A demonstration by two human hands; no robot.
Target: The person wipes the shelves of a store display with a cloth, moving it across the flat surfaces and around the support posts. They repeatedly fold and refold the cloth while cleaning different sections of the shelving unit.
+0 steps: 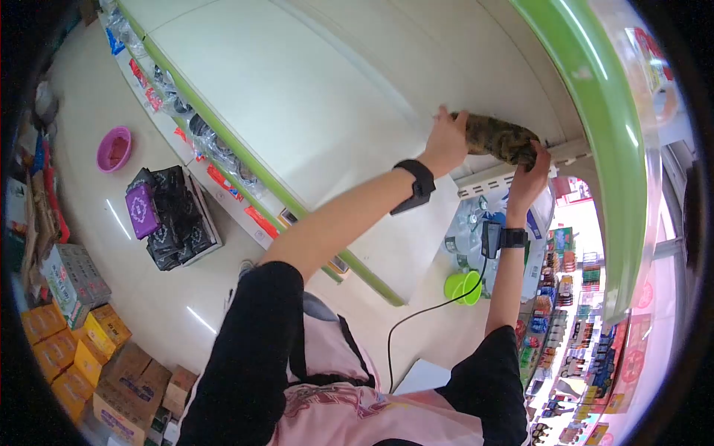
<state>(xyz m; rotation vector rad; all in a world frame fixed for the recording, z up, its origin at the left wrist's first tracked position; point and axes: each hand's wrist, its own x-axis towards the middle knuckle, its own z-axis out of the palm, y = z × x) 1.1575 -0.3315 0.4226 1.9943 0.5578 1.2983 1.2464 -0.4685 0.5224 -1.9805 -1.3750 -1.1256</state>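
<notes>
A dark green-brown, camouflage-patterned cloth-like bundle (497,139) is stretched between my two hands above the white shelf (297,97), close to its slotted end strip. My left hand (446,141) grips the bundle's left end, thumb and fingers bent round it. At the lower right end, my right hand (529,177) has its fingers closed on the bundle. Black bands circle both wrists, and a cable hangs from the small black device (490,239) at the right one.
Green edging (625,149) curves past on the right. Below stand a lime-green bucket (463,288) and a large pack of clear bottles (467,223). A pink basin (114,149), stacked black packages (175,215) and cardboard boxes (130,390) sit on the floor at left.
</notes>
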